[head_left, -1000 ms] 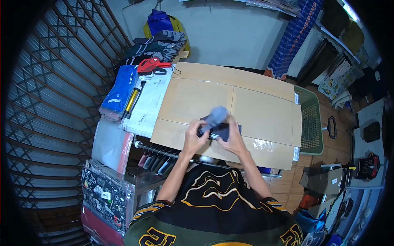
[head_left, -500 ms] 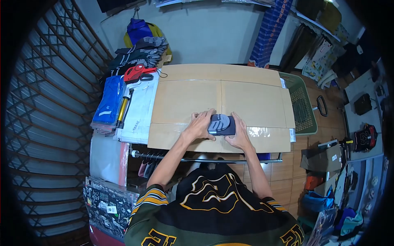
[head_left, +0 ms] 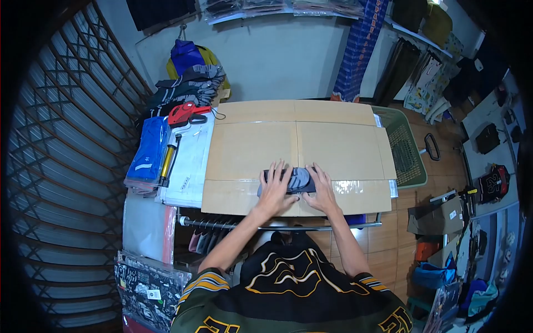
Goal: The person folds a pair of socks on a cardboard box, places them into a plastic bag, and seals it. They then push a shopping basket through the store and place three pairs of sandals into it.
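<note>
A dark navy and grey folded garment [head_left: 298,178] lies flat on the cardboard tabletop [head_left: 250,144] near its front edge. My left hand [head_left: 274,191] rests on its left part with fingers spread, palm down. My right hand [head_left: 322,191] presses flat on its right part. Both hands hold the garment down against the cardboard; neither one grasps it.
Left of the cardboard lie a white plastic packet [head_left: 189,158], a yellow pump [head_left: 167,156], a blue packet [head_left: 149,147] and a red tool [head_left: 183,112]. Folded socks [head_left: 189,83] pile up behind. A green basket [head_left: 405,147] stands at the right.
The garment was lifted between both hands one second ago, then lowered onto the cardboard. Now both hands lie flat on it and it is spread wider.
</note>
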A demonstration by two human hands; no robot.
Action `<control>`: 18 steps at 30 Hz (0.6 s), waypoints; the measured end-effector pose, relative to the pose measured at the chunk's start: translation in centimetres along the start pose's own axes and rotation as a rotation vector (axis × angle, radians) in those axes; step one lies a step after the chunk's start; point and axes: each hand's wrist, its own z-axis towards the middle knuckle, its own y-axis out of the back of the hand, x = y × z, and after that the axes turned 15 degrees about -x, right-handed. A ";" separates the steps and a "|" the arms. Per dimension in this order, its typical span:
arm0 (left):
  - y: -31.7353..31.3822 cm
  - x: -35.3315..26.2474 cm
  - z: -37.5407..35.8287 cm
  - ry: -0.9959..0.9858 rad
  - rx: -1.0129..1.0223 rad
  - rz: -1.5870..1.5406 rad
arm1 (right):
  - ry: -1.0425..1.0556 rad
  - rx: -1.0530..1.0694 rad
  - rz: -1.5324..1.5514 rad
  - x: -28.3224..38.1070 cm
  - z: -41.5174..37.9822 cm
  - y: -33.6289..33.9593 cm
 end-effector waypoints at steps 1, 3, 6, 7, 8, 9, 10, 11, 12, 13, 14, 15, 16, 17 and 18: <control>-0.2 -0.6 -0.9 0.008 -0.013 0.039 | 0.017 0.016 -0.013 0.0 -0.1 0.0; -1.9 -1.2 -3.1 0.050 -0.028 0.090 | 0.058 0.045 -0.038 -0.2 0.0 0.0; -3.9 -0.4 -4.7 0.035 -0.063 0.098 | 0.050 0.034 -0.015 -0.3 0.0 0.0; -3.9 -0.5 -4.6 0.044 -0.065 0.093 | 0.047 0.034 -0.016 -0.3 -0.1 -0.1; -4.0 -0.5 -4.5 0.055 -0.066 0.087 | 0.037 0.024 -0.010 -0.4 -0.1 -0.2; -4.0 -0.6 -4.5 0.066 -0.068 0.083 | 0.037 0.024 -0.014 -0.4 -0.1 -0.2; -4.0 -0.8 -4.5 0.080 -0.076 0.082 | 0.037 0.024 -0.017 -0.4 -0.1 -0.2; -4.0 -0.8 -4.4 0.091 -0.077 0.077 | 0.037 0.023 -0.019 -0.4 -0.1 -0.2; -4.0 -0.8 -4.4 0.103 -0.077 0.071 | 0.043 0.017 -0.025 -0.4 -0.1 -0.3; -4.2 -0.9 -4.3 0.115 -0.076 0.064 | 0.044 0.014 -0.023 -0.5 -0.1 -0.3; -4.3 -1.0 -4.3 0.131 -0.083 0.059 | 0.046 0.013 -0.019 -0.6 -0.2 -0.4; -4.5 -1.0 -4.2 0.143 -0.092 0.062 | 0.049 0.011 -0.015 -0.6 -0.1 -0.4; -4.7 -1.1 -4.2 0.157 -0.101 0.064 | 0.056 0.012 -0.018 -0.7 -0.2 -0.3; -4.9 -1.2 -4.2 0.173 -0.110 0.066 | 0.067 0.011 -0.022 -0.7 -0.2 -0.3; -5.3 -1.3 -4.3 0.176 -0.143 0.066 | 0.078 0.010 -0.026 -0.8 -0.3 -0.3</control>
